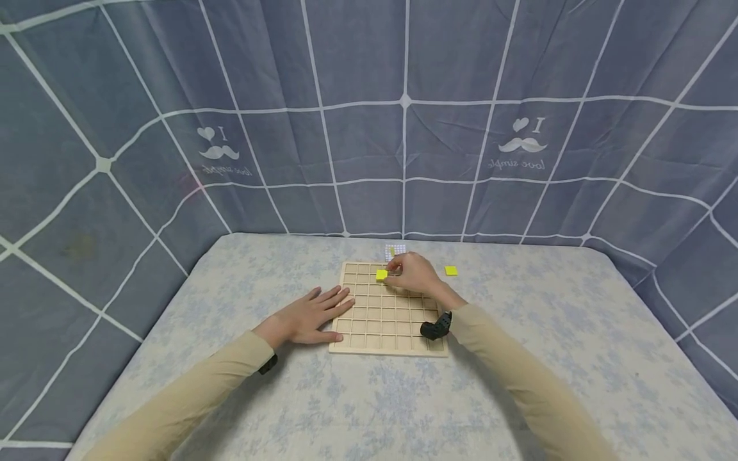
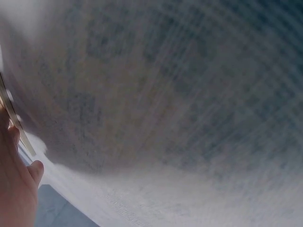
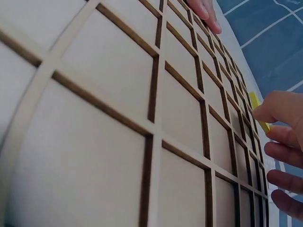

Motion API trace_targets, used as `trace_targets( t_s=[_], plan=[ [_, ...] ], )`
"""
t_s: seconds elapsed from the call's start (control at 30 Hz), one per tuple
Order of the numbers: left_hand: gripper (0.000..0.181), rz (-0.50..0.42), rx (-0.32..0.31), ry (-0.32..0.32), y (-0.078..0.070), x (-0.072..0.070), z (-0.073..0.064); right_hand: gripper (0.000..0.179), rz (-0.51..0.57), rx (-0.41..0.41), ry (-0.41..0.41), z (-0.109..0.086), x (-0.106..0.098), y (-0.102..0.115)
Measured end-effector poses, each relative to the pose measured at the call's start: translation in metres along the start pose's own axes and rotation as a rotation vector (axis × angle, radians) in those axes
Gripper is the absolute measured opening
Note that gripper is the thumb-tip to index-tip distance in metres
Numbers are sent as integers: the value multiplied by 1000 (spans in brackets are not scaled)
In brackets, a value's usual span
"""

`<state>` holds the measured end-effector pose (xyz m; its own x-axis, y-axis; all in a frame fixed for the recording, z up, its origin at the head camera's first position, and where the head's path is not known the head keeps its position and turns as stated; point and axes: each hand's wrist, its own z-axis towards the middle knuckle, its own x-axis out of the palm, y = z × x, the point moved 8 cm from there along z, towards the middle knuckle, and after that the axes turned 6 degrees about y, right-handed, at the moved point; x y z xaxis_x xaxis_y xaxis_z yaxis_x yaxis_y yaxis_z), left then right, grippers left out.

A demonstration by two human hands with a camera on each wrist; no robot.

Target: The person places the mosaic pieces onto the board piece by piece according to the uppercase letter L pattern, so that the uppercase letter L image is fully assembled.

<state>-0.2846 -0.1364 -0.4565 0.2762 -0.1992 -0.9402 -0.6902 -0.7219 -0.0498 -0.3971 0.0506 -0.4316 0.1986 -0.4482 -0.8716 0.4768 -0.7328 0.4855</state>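
Observation:
My right hand [image 1: 414, 274] pinches a small yellow square tile [image 1: 381, 275] over the far part of a light wooden grid board [image 1: 376, 328]. In the right wrist view the tile [image 3: 258, 109] sits between thumb and forefinger, and the other fingers curl loosely. Whether the tile touches the board is unclear. With its fingers spread and straight, my left hand [image 1: 311, 315] rests at the board's left edge. The left wrist view shows part of that hand [image 2: 19, 184] beside the board's rim.
A second yellow tile [image 1: 451, 271] lies on the tablecloth to the right of the board's far corner. Behind the board is a small white gridded card [image 1: 394, 248] with a yellow mark. Grey-blue curtains [image 1: 363, 147] surround the table's back and sides.

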Motion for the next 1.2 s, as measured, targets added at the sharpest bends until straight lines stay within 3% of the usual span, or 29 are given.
trace_targets(
  t_s=[0.27, 1.2],
  plan=[
    [76, 2, -2, 9, -1, 0, 1, 26, -29, 33, 11, 6, 7, -1],
    [76, 14, -7, 6, -1, 0, 1, 26, 11, -14, 11, 4, 9, 2]
  ],
)
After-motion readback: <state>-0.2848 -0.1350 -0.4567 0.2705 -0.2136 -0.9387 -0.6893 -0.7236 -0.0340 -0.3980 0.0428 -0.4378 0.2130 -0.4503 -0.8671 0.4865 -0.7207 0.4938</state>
